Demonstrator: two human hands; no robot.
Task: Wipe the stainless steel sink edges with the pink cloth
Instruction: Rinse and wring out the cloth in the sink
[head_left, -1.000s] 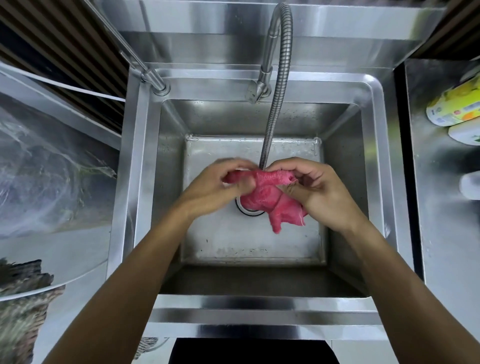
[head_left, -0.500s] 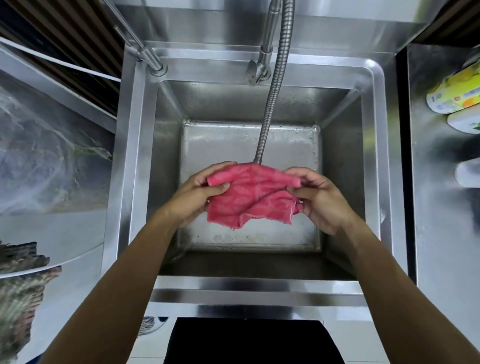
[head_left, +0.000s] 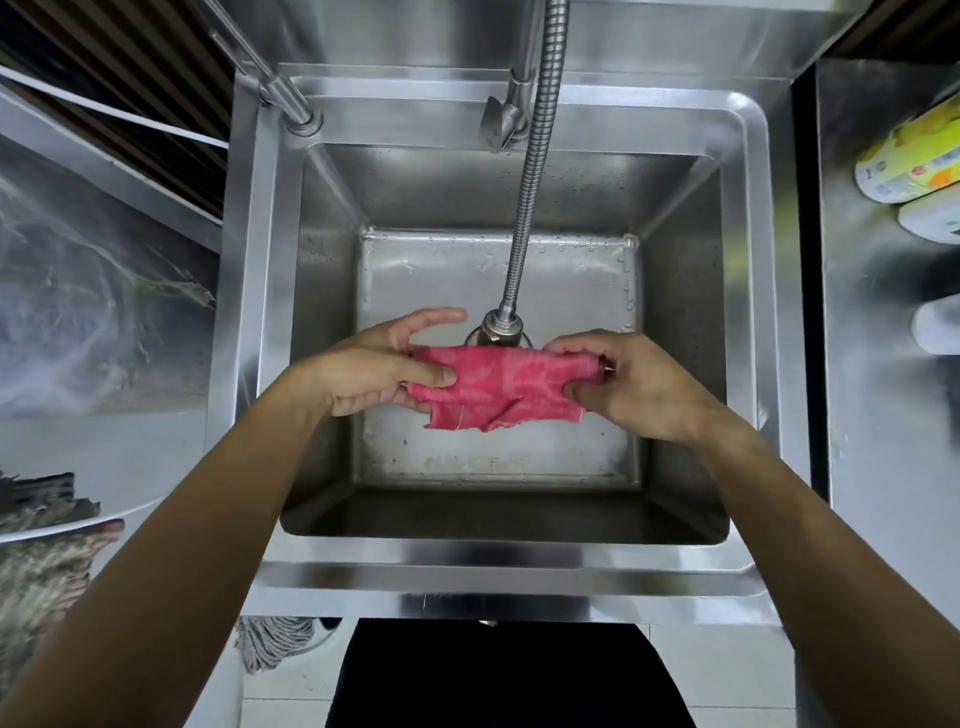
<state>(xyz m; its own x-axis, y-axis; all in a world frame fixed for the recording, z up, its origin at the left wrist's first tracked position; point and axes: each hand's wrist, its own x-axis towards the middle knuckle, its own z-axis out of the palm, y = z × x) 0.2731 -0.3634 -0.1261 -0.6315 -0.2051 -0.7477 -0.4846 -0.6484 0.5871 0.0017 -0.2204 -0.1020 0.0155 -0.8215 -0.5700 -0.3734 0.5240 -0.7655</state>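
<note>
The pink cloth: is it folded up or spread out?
Spread out. The pink cloth is stretched into a band between the left hand and right hand, above the sink.

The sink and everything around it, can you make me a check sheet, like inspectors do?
Surface: stainless steel sink, deep square basin; water drops on its floor; edges shiny.
Job's things: pink cloth, stretched out above the basin, under the hose nozzle; not on any edge yet.
Clutter: bottles on the counter to the right; mop head below the front rim.
Hands: left hand pinches the cloth's left end with thumb and fingers; right hand grips the right end.
Cables: flexible metal faucet hose hanging over the basin; white line at far left.
Surroundings: plastic sheet to the left; tiled floor below.
</note>
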